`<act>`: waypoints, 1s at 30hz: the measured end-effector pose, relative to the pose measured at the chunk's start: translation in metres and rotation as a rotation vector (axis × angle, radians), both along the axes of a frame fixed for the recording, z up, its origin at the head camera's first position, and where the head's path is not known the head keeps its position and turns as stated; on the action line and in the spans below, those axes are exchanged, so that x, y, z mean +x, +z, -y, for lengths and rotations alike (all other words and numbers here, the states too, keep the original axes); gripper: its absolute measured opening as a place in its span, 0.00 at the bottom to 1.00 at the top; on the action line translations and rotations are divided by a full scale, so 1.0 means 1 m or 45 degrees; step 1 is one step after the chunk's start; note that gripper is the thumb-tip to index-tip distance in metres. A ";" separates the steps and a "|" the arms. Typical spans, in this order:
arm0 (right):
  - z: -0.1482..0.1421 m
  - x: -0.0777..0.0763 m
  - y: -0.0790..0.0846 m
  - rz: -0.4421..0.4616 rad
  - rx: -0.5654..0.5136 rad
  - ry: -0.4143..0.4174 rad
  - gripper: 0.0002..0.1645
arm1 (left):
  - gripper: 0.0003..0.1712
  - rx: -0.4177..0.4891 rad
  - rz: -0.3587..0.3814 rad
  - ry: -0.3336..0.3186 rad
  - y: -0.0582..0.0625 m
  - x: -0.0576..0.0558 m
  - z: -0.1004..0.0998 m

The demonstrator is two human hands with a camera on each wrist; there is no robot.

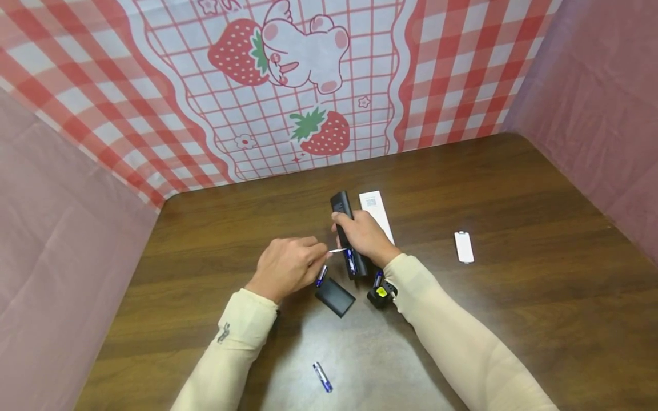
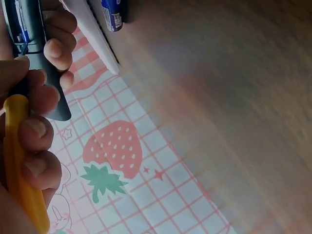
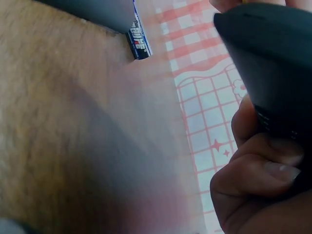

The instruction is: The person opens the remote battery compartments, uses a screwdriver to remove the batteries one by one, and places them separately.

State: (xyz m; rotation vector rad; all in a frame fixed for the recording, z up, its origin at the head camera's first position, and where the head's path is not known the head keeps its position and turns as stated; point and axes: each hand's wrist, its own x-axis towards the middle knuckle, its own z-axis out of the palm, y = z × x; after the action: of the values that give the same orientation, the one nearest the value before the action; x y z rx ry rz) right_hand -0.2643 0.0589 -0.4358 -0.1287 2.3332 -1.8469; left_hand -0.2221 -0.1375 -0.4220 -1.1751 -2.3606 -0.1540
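In the head view my right hand (image 1: pixel 366 235) grips a long black remote control (image 1: pixel 341 204) with its battery compartment uncovered. A blue battery (image 1: pixel 350 261) lies inside the compartment. My left hand (image 1: pixel 290 265) holds a screwdriver by its yellow handle (image 2: pixel 18 146), seen in the left wrist view. Its thin metal shaft (image 1: pixel 336 250) reaches to the end of the battery in the compartment. Curled fingers (image 3: pixel 258 168) of my right hand wrap the remote's side in the right wrist view. Just below my left hand lie a loose blue battery (image 1: pixel 321 276) and a flat black rectangular piece (image 1: pixel 335 297).
A small black object with a yellow part (image 1: pixel 381 292) and a blue battery in it sits beside my right wrist. Behind my right hand is a white bar-shaped item (image 1: pixel 377 211). A white cover (image 1: pixel 464 247) lies farther right. Another battery (image 1: pixel 323 378) lies near the front.
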 end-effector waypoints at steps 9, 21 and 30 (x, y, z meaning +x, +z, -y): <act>0.002 0.002 -0.001 -0.035 0.076 0.049 0.28 | 0.12 -0.041 0.041 -0.035 0.003 0.000 0.002; 0.004 0.003 -0.002 -0.086 0.245 0.046 0.29 | 0.15 -0.033 0.086 -0.045 0.001 0.001 0.003; 0.005 0.001 0.000 -0.078 0.215 -0.008 0.29 | 0.15 -0.005 0.081 -0.074 -0.001 0.003 -0.002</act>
State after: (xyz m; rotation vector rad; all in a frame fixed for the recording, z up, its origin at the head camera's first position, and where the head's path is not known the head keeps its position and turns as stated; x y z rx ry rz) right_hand -0.2634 0.0544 -0.4363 -0.1595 2.5214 -1.6612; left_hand -0.2192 -0.1354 -0.4230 -1.2586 -2.3833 -0.2098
